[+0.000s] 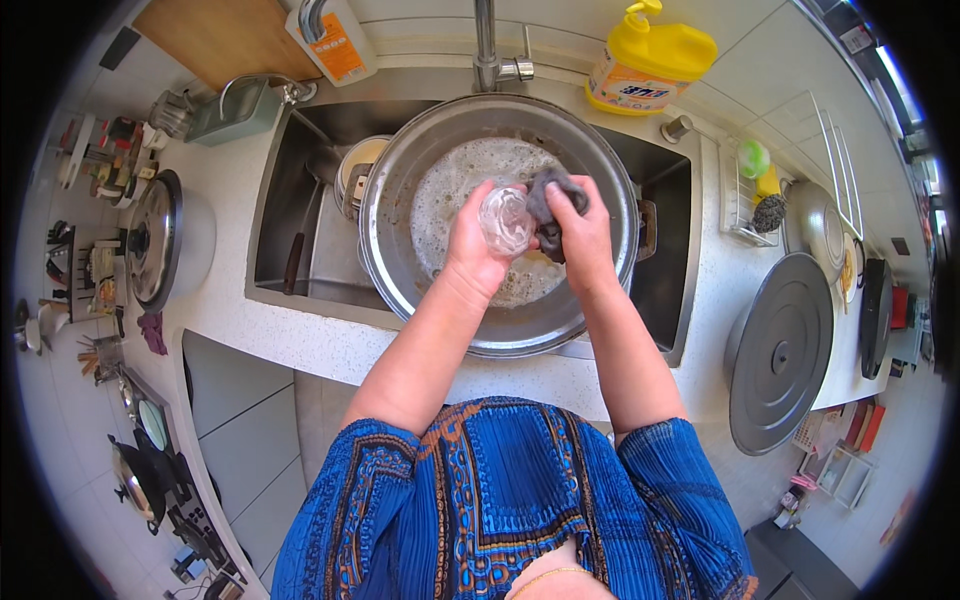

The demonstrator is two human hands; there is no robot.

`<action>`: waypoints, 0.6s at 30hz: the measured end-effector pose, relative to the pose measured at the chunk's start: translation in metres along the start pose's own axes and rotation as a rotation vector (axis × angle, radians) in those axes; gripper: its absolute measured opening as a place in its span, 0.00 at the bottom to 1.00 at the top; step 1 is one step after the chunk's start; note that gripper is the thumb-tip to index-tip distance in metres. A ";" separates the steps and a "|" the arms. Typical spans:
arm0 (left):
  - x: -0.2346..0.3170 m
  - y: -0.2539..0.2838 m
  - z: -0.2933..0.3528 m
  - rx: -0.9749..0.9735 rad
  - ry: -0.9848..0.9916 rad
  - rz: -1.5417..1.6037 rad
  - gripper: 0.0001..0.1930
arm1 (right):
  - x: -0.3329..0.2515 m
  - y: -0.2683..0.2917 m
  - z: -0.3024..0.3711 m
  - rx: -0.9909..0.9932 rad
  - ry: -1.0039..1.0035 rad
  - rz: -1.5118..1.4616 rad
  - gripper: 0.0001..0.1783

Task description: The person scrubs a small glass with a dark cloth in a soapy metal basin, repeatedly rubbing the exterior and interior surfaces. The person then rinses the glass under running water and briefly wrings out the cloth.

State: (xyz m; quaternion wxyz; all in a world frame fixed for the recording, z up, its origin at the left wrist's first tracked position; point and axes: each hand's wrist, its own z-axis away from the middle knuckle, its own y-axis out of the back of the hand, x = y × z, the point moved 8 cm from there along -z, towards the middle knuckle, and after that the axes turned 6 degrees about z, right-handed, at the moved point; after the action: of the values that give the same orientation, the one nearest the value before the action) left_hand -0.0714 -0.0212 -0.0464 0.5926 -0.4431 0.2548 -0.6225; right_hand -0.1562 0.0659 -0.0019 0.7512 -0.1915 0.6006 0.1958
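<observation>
I am watching the scrubbing step over the big steel basin (400,290), which is sitting in the sink (290,200). Above the basin's middle, my left hand (472,240) is grasping a small clear glass (507,220), tilted with its mouth toward the camera. Just right of it, my right hand (585,235) is clenching a dark scouring cloth (550,190) against the glass rim. I am judging that the next move needs turning the glass while the cloth is going inside, with firm grip because foam in the basin suggests slippery fingers.
</observation>
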 end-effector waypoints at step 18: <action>-0.011 0.021 0.002 0.252 -0.240 0.024 0.14 | -0.017 -0.026 0.005 0.087 0.418 0.520 0.10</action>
State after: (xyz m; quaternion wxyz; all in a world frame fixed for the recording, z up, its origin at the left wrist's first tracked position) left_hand -0.0598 -0.0133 -0.0662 0.6772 -0.4334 0.1074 -0.5849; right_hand -0.1418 0.0451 0.0173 0.5443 -0.0354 0.7780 0.3117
